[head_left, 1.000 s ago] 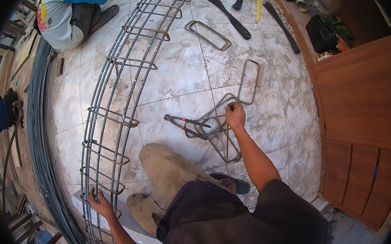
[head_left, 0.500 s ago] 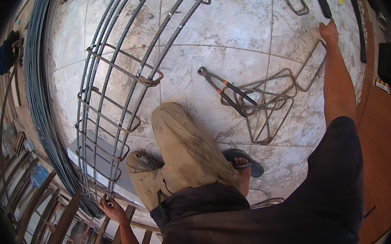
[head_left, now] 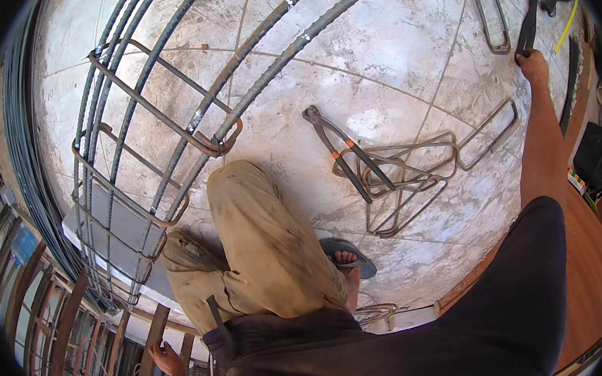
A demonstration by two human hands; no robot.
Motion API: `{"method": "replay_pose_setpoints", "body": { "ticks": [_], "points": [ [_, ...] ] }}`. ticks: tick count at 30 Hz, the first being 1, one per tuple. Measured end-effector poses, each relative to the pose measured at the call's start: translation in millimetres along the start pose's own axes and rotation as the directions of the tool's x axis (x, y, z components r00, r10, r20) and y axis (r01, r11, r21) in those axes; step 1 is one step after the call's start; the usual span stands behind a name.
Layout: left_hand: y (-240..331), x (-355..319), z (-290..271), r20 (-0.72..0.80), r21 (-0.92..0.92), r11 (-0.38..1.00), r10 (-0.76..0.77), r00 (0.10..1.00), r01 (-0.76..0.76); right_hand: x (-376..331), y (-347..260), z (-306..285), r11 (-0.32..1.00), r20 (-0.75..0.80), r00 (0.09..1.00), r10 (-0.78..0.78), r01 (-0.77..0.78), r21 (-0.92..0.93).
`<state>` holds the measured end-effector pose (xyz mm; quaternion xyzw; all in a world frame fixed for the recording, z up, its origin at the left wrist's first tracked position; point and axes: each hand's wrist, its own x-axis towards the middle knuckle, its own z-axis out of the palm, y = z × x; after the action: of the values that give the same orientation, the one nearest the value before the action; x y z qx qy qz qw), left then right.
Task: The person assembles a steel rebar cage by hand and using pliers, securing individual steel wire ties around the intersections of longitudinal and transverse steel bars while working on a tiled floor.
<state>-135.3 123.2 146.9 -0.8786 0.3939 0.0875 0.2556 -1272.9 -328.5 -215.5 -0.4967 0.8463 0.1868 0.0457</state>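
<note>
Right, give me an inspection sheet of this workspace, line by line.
Surface: pale stone-tile floor, dusty and stained.
Job's things: long rebar cage lying across the floor; dark bundle of thin strands under the right hand's fingertips.
Clutter: pincers with orange marks on a pile of bent steel stirrups; single stirrup apart.
Grippers: right hand stretched out to the bundle; left hand low beside the hip, grip unclear.
Cables: coiled dark wire along the left edge.
Surroundings: wooden panel on the right.
</note>
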Motion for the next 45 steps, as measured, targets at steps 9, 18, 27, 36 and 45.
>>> {"method": "replay_pose_setpoints", "body": {
  "ticks": [9, 18, 27, 36, 45],
  "points": [
    [5.4, -29.3, 86.4, -0.032, -0.328, 0.943, -0.072, 0.997, 0.057, -148.6, -133.8, -25.6, 0.948, -0.165, 0.983, 0.084, -0.028, 0.317],
    [57.2, -28.0, 73.7, -0.207, -0.518, 0.855, -0.108, 0.972, -0.015, -271.7, -164.4, -55.7, 0.956, -0.113, 0.991, 0.067, -0.031, 0.293],
    [89.2, -38.5, 74.5, -0.356, -0.747, 0.646, -0.187, 0.916, -0.159, -320.4, -156.4, -66.4, 0.846, -0.124, 0.992, 0.021, 0.049, 0.531],
    [135.2, -22.9, 37.7, -0.529, -0.826, 0.355, -0.216, 0.821, -0.438, -397.4, -180.6, -109.9, 0.047, -0.170, 0.978, -0.120, 0.177, 0.983],
    [174.4, -42.0, 40.8, -0.569, -0.819, 0.159, -0.108, 0.815, -0.551, -436.4, -230.5, -49.7, 0.241, 0.002, 1.000, 0.017, -0.007, 0.970]
  ]
}}
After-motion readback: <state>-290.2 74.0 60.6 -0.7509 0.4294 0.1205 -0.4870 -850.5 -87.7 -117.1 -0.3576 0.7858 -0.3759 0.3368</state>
